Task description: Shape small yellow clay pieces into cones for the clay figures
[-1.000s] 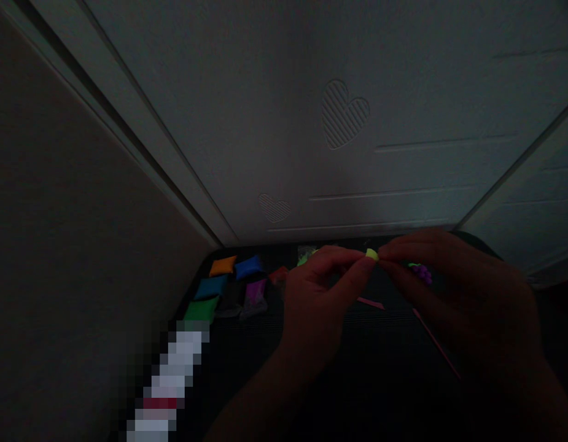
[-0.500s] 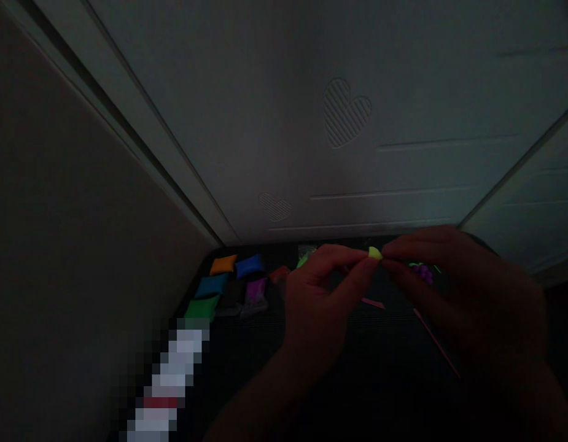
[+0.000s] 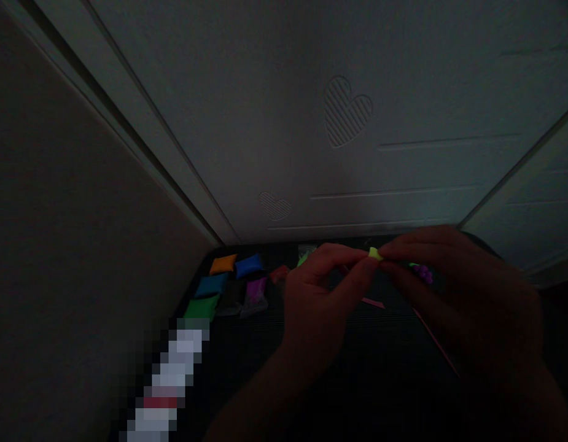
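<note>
- Small pale-yellow piece (image 3: 374, 253): held up in front of the person, over the far part of the dark table (image 3: 371, 380), between the fingertips of both hands.
- Left hand (image 3: 318, 298): thumb and index finger pinch the piece from its left and lower side.
- Right hand (image 3: 477, 301): fingertips drawn together at the piece's right edge, pinching it there. Remaining fingers in deep shadow; detail poor.
- Purple cluster (image 3: 422, 274): bumpy, on the table, seen just below the right hand's fingers; a bright-green bit (image 3: 413, 264) at its upper left.
- Pink strip (image 3: 374, 303): flat on the table, seen between the hands, partly covered by the left one.
- Thin reddish stick (image 3: 435, 341): slanting across the table, beside and partly behind the right hand.
- Light-green item (image 3: 303, 259) in clear wrap, behind the left hand; red packet (image 3: 279, 274) just left of that hand, partly hidden.
- Packet group, table's left side: orange (image 3: 223, 264) and blue (image 3: 249, 266) farthest back; teal (image 3: 211, 285) in front of orange; green packet (image 3: 202, 307) nearest the person; black packet (image 3: 231, 298) and purple packet (image 3: 255, 290) to the right.
- Pale pixelated patch (image 3: 173, 374) at the table's left edge; content unreadable.
- Background: white panel (image 3: 265, 110) behind the table, bearing two striped hearts (image 3: 347, 112) in relief. Lighting dim.
</note>
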